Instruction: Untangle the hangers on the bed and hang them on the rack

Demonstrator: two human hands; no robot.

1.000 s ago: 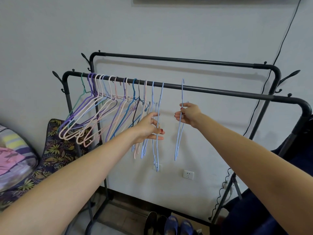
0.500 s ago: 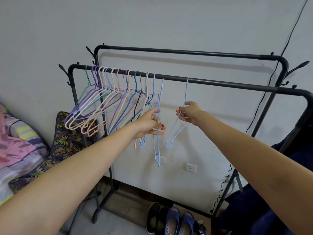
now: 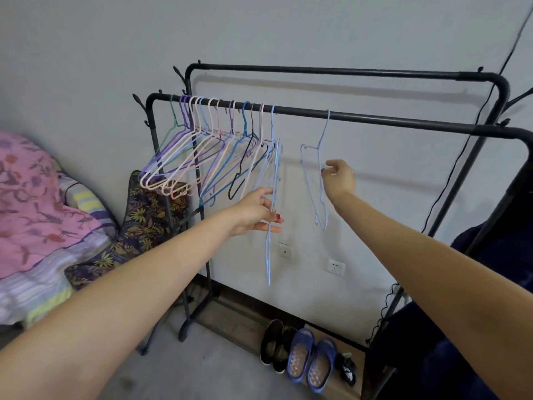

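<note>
Left hand [image 3: 256, 210] grips light blue hanger [image 3: 272, 197] hooked on rack [image 3: 375, 118]; right hand [image 3: 339, 179] released, fingers loose beside lone blue hanger [image 3: 320, 180]. Risk: tugging sideways could unhook it or snag the neighbouring bunch [image 3: 207, 157]. Bed [image 3: 43, 226] at left, shoes [image 3: 302, 359] on floor, grey wall.

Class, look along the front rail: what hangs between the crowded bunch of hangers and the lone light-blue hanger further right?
In the head view, nothing hangs there: the front rail is bare between the bunch of hangers and the lone light-blue hanger.
</note>
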